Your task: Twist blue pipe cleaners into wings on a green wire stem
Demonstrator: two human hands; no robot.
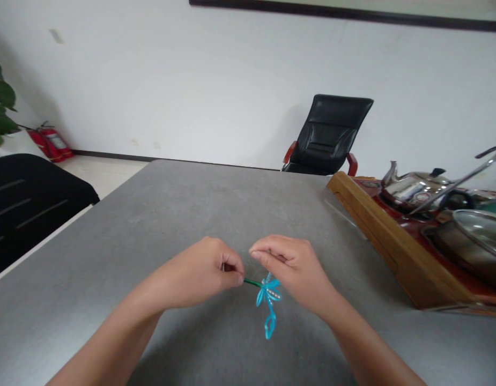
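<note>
A blue beaded flower (pixel 267 292) hangs above the grey table, with clear or silvery beads among its blue petals and one loop dangling below. Its thin green stem (pixel 252 282) points left, its end pinched between the thumb and fingers of my left hand (pixel 209 273). My right hand (pixel 294 265) is closed in a pinch just above and to the right of the flower. Whatever its fingertips hold is too small to make out. The flower's right edge lies close to the right palm; I cannot tell whether they touch.
On the right, a wooden-edged tea tray (pixel 368 230) carries a metal kettle (pixel 419 187) and a glass-lidded pot (pixel 473 241). A black armchair (pixel 332 134) stands beyond the grey table (pixel 199 198). Another black chair (pixel 34 198) and red fire extinguishers (pixel 52 143) are at left.
</note>
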